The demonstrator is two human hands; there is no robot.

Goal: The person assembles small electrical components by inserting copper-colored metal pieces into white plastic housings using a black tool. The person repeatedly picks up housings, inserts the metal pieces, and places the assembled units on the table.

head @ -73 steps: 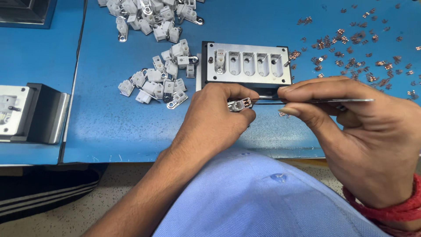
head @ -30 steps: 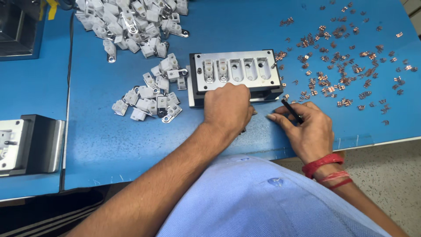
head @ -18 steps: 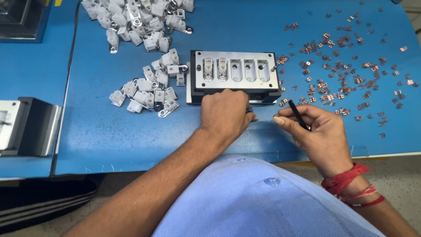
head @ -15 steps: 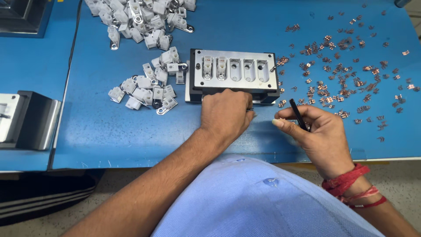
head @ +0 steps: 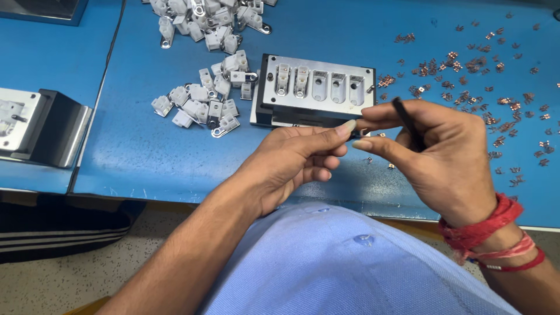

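While fingertips meet, right hand (head: 443, 157) grips tweezers (head: 408, 122).

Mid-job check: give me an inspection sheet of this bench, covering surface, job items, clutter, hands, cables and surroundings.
Surface: blue bench top, front edge scuffed.
Job's things: grey metal fixture block with five pockets; the two leftmost pockets hold parts. Thin black tool in the right hand.
Clutter: pile of small white plastic housings left of the fixture, a second pile at the top edge; small copper-coloured clips scattered to the right.
Hands: left hand and right hand meet fingertip to fingertip in front of the fixture; any part between them is too small to tell.
Cables: nothing seen.
Surroundings: grey and black metal block on the neighbouring bench at left; speckled floor below.
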